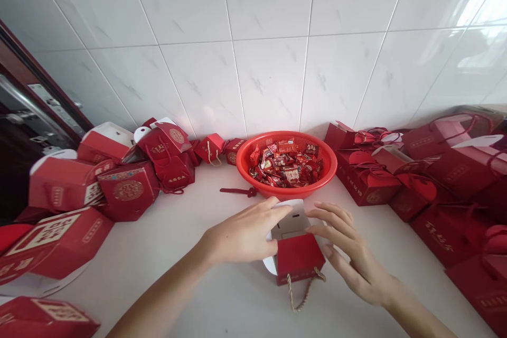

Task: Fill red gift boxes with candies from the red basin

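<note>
A small red box (300,256) with a white inside and a twisted cord handle (301,301) lies on the table in front of me, its flaps unfolded. My left hand (249,232) is at the box's left side, fingers apart, with the thumb against its edge. At the right side, my right hand (348,248) has its fingers spread, the fingertips at the white flap. Just behind the box, a red plastic basket (287,190) holds many wrapped candies (287,163).
Red gift boxes (129,190) are piled on the left, and more red boxes (368,179) crowd the right side. A dark red strip (237,190) lies left of the basket on the white table (178,232). White wall tiles (269,74) rise behind.
</note>
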Available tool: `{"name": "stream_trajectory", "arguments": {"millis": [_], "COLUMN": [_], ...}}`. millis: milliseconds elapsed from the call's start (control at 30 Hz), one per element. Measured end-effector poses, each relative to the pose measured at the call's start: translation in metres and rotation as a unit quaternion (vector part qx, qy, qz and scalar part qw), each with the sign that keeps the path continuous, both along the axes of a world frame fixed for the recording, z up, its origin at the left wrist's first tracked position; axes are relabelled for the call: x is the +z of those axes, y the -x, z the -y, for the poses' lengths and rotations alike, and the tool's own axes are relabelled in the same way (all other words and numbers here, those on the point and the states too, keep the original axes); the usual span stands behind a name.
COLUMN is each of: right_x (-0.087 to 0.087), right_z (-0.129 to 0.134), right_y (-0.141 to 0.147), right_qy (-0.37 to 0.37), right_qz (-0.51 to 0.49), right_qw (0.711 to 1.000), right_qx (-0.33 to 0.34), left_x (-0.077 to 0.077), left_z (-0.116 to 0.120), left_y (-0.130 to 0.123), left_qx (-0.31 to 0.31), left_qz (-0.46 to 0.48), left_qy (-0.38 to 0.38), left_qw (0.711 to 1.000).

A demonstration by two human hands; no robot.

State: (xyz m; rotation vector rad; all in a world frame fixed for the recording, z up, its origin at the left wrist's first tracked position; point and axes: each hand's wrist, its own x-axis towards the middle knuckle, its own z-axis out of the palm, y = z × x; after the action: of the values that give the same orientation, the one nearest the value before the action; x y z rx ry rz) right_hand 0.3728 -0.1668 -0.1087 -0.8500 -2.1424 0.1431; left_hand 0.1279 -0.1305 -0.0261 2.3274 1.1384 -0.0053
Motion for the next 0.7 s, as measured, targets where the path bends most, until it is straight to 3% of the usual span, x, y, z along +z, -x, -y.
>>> {"name": "stream_trajectory", "arguments": {"millis": [200,400,533,700], "right_x": [-0.002,-0.005,0.0,0.002], "right_z": [0.004,0.01,0.013,0.012], "right_y": [0.004,0.006,0.008,0.007], "right_qy": [-0.041,-0.119,-0.076,-0.052], "right_qz": [0.007,0.08,0.036,0.029], "right_qw": [0.999,0.988,0.991,0.995], "right_qx": [0.03,0.059,0.106,0.074], "left_x": [0.001,0.003,0.003,0.004], "left_z": [-0.005,-0.012,-0.013,-0.01], "left_y": [0.002,0.005,0.005,0.008], "left_qx": [-0.025,-0.012,-0.004,-0.006], "left_qz": [0.012,0.007,0.015,-0.008], "left_qy": [0.011,0.022,0.042,0.041], "left_qw": [1.0,1.0,0.999,0.999]}}
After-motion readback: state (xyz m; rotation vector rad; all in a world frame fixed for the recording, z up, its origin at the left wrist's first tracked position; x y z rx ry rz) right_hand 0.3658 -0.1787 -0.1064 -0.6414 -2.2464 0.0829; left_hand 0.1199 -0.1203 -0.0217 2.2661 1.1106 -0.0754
